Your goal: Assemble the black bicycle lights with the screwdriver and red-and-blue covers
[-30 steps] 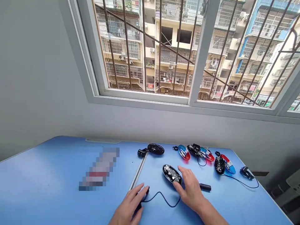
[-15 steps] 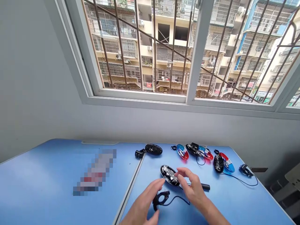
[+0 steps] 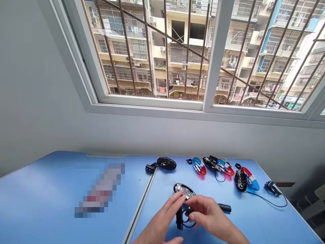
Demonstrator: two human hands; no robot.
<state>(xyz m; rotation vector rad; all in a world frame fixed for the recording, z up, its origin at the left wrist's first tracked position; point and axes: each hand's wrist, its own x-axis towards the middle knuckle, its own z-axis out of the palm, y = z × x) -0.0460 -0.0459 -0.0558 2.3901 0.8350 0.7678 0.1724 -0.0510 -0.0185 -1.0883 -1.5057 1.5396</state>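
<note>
A black ring-shaped clamp (image 3: 179,219) with a flat upright side and a thin cable is near the table's front. My right hand (image 3: 209,217) pinches the ring between thumb and fingers. My left hand (image 3: 164,217) is beside its left side, fingers stretched forward and thumb apart, holding nothing that I can see. Just beyond the fingertips lies an oval black shell with a shiny clear and silver inside (image 3: 182,189), partly covered by my hands. A black tool handle (image 3: 224,207) sticks out to the right behind my right hand.
Along the back lie a black oval unit with a bracket (image 3: 166,163), red-and-blue oval shells (image 3: 199,166), opened black shells (image 3: 240,180) and a cable with a black plug (image 3: 272,188). A seam (image 3: 142,203) crosses the blue table. A blurred-out item (image 3: 101,191) is at left.
My right hand has come down and left from above the oval shell onto the ring clamp. The clamp now sits slightly further right, and my left fingers reach further forward. The view has shifted slightly.
</note>
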